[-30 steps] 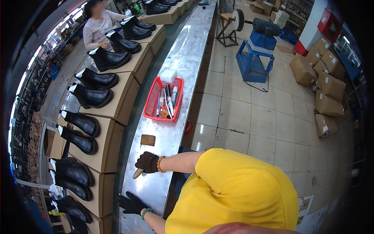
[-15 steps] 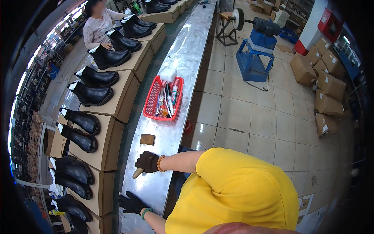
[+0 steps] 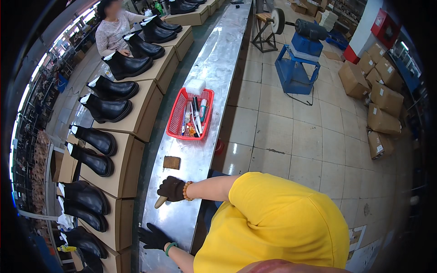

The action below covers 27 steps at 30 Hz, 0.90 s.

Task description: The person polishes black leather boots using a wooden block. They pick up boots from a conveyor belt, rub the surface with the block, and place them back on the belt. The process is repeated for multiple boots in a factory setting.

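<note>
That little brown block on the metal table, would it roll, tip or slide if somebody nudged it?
The brown block probably won't roll or tip: it lies flat with squared corners. A push would likely slide it, since the metal table looks smooth and shiny. Small beside the right hand, it is probably light, though its material is hard to tell.
</note>
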Each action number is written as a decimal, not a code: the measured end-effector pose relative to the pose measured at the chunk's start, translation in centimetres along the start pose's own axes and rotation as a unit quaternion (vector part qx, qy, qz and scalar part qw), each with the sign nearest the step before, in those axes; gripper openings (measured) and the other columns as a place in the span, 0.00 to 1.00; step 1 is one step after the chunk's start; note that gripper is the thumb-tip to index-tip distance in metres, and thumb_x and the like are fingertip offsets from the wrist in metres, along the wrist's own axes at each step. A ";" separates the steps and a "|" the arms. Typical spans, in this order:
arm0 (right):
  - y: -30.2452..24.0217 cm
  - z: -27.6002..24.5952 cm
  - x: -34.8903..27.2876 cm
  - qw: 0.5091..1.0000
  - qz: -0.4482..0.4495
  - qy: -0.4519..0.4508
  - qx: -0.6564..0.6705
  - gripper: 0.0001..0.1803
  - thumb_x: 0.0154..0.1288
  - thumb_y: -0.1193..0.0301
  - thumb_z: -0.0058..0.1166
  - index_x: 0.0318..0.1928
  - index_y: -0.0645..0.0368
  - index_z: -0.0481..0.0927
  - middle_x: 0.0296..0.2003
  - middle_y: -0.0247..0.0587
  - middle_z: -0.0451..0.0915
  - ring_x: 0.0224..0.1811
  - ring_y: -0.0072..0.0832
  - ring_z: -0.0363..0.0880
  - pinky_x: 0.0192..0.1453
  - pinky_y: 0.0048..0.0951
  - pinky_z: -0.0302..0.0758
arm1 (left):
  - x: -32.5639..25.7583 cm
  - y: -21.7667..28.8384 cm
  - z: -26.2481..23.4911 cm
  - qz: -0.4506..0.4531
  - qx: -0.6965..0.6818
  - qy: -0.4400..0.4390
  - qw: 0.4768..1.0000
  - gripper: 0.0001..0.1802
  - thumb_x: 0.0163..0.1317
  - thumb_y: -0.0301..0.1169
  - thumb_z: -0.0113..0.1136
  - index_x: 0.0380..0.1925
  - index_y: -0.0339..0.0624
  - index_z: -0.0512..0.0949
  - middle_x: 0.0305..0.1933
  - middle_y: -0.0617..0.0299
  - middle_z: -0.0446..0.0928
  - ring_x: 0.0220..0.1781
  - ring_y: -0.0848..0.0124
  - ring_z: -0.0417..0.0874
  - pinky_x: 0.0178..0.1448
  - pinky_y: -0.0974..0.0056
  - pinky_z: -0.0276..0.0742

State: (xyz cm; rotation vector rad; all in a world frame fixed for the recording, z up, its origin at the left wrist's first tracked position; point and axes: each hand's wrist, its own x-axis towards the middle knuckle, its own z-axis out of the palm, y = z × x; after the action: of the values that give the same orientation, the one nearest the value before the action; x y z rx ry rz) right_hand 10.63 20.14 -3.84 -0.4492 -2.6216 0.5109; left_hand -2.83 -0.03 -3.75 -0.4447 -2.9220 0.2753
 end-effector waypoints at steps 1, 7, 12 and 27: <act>-0.1 0.0 0.0 1.000 -0.001 -0.001 0.001 0.12 0.46 0.60 0.63 0.31 0.48 0.78 0.28 0.33 0.79 0.35 0.34 0.79 0.40 0.39 0.72 | 0.0 -0.1 -0.1 -0.001 0.000 -0.001 1.000 0.34 0.67 0.60 0.30 0.68 0.57 0.56 0.71 0.61 0.57 0.71 0.59 0.58 0.68 0.36 0.49; -0.2 0.4 -0.1 1.000 -0.011 0.016 -0.002 0.12 0.46 0.61 0.62 0.31 0.48 0.78 0.27 0.32 0.79 0.34 0.34 0.78 0.39 0.39 0.72 | 0.3 -0.5 0.7 0.003 -0.002 0.007 1.000 0.34 0.67 0.60 0.31 0.68 0.57 0.57 0.71 0.61 0.58 0.71 0.60 0.59 0.67 0.35 0.50; -0.5 0.6 0.0 1.000 -0.003 0.008 -0.004 0.12 0.46 0.61 0.62 0.31 0.48 0.77 0.28 0.33 0.79 0.34 0.34 0.78 0.40 0.39 0.72 | 0.4 -0.8 1.1 0.004 0.002 0.013 1.000 0.34 0.67 0.60 0.31 0.67 0.57 0.58 0.71 0.63 0.58 0.71 0.60 0.59 0.67 0.35 0.50; -0.8 1.4 0.2 1.000 -0.004 0.007 0.003 0.12 0.45 0.61 0.63 0.31 0.49 0.78 0.28 0.34 0.78 0.34 0.35 0.78 0.41 0.40 0.72 | 0.5 -1.4 1.0 0.004 -0.002 0.010 1.000 0.34 0.68 0.59 0.31 0.68 0.56 0.57 0.71 0.63 0.58 0.71 0.59 0.59 0.67 0.36 0.51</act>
State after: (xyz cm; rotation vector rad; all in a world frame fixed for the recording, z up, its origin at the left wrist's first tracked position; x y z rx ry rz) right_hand 9.62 19.08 -4.64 -0.4379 -2.6063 0.5117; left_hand -3.85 -1.35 -4.33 -0.4579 -2.9014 0.2651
